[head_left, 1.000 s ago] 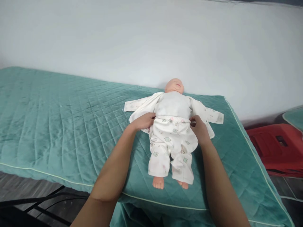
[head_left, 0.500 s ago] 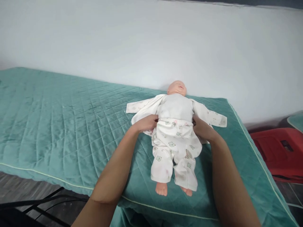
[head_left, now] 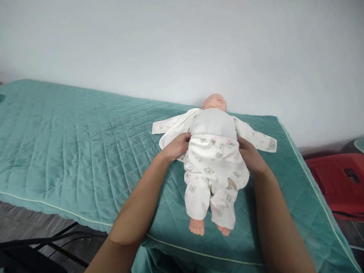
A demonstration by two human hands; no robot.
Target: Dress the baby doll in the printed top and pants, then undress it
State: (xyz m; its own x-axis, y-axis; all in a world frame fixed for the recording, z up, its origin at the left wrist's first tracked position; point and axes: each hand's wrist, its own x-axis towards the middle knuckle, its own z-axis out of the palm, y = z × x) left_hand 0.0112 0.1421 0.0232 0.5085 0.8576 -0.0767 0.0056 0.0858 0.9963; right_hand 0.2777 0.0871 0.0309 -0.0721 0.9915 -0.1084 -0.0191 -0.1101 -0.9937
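A baby doll point(head_left: 214, 122) lies on its back, feet toward me, on a green quilted cover. It wears white baby pants point(head_left: 212, 161) printed with bears, the waistband up around its belly. A white jacket point(head_left: 184, 122) is spread open, its sleeves stretched out to both sides. My left hand point(head_left: 176, 146) is closed on the waistband at the doll's side on the left. On the other side my right hand point(head_left: 250, 154) grips the same waistband. The fingertips of both hands are partly hidden beside the doll's body.
The green quilted cover point(head_left: 74, 151) drapes over a table set against a white wall point(head_left: 170, 49). A red plastic object point(head_left: 335, 182), perhaps a chair, stands past the right edge. Black metal bars point(head_left: 54, 239) show at the lower left above the grey floor.
Both hands have moved slightly up toward the doll's chest, and the waistband sits higher on its belly. The view has shifted a little.
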